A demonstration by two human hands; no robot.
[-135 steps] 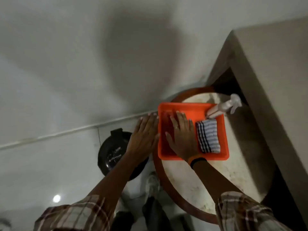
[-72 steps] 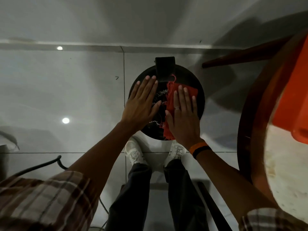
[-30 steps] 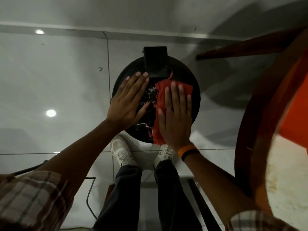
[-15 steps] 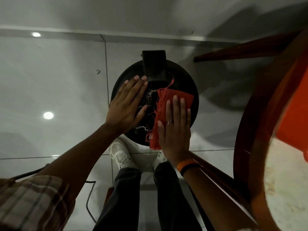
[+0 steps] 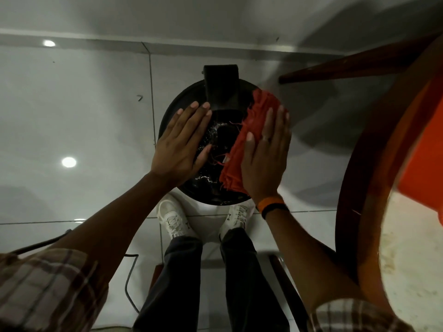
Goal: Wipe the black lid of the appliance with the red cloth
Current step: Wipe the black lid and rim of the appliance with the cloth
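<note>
Mid-wipe: flat right hand [image 5: 263, 161] presses frayed red cloth [image 5: 249, 130] onto round glossy black lid [image 5: 215, 140].
Flat, empty left hand [image 5: 179, 147] steadies; next stroke should sweep the uncovered centre.

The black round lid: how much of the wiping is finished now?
Done: the frayed red cloth is on the black round lid.
In hand: the right hand presses it flat on the right side.
Left: the middle shows specks; the left hand covers the rest.

Red cloth [image 5: 249, 137] slid right across lid [image 5: 182, 101].
</note>
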